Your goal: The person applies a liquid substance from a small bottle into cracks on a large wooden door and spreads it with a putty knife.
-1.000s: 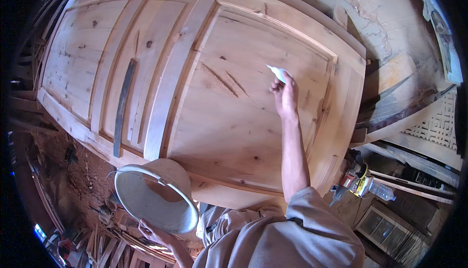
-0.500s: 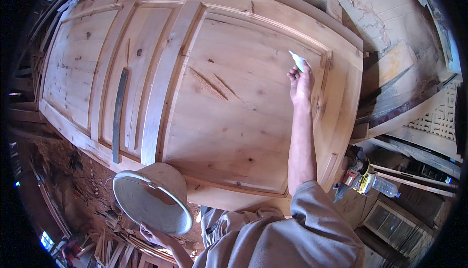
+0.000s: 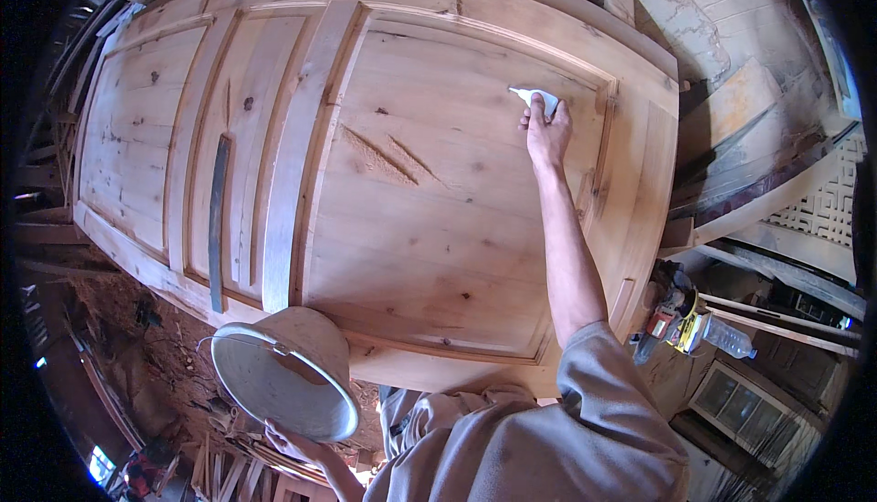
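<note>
A small white squeeze bottle [image 3: 548,101] with a thin nozzle is gripped in my right hand [image 3: 549,134]. Its tip points left, close over the wide right panel of a large wooden door [image 3: 429,255]; whether it touches the wood I cannot tell. My left hand [image 3: 294,443] holds a pale grey bucket [image 3: 320,342] low on the left by the lower part of its rim. The bucket lies tipped on its side against the door's near edge, its mouth facing me. Part of the left hand is hidden behind the rim.
Two streaks of sawdust [image 3: 379,155] lie on the door panel. A dark narrow strip [image 3: 219,223] rests on its left part. Right of the door are a power tool [image 3: 660,319], a plastic bottle [image 3: 729,338] and a framed window [image 3: 744,406]. Wood scraps [image 3: 219,475] litter the lower left.
My right hand has moved a little left and up with the squeeze bottle, whose nozzle now points more to the left. The left hand and bucket have stayed nearly still.
</note>
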A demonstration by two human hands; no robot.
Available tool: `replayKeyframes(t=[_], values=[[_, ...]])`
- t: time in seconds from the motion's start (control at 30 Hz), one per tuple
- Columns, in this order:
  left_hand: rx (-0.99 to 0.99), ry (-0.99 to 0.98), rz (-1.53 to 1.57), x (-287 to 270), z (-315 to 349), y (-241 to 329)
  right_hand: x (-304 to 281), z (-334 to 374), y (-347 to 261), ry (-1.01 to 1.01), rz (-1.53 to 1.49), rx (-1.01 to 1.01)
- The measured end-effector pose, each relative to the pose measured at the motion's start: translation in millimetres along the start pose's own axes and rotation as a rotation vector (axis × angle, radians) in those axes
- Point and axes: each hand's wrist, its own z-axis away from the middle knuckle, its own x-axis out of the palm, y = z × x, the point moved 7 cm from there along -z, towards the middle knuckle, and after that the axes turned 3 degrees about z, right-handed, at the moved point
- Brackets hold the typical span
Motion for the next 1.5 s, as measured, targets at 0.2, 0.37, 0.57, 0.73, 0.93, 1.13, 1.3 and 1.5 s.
replayKeyframes(t=[0.2, 0.37, 0.57, 0.73, 0.93, 1.13, 1.3, 1.5], values=[[-0.022, 0.049, 0.026, 3, 1, 3, 5, 2, 0, 0.012, 0.026, 0.0], [0.0, 0.029, 0.013, 1, -3, 1, 0, -3, 5, 0.019, 0.05, 0.003], [0.071, 0.005, -0.101, 0, -2, 2, -48, 10, 1, 0.142, -0.398, 0.088], [0.068, 0.002, -0.072, 2, -6, -2, -153, 12, 17, 0.292, -0.579, 0.183], [0.079, -0.004, -0.05, 7, -4, -1, -194, 26, 30, 0.264, -0.484, 0.211], [0.09, -0.008, -0.034, 9, -1, 0, -134, 13, 25, 0.093, -0.305, 0.137], [0.097, -0.011, -0.018, 12, 0, 2, -107, -8, 21, 0.166, -0.148, 0.116], [0.092, -0.007, -0.01, 10, 0, 1, -101, -21, 26, 0.206, -0.115, 0.097]])
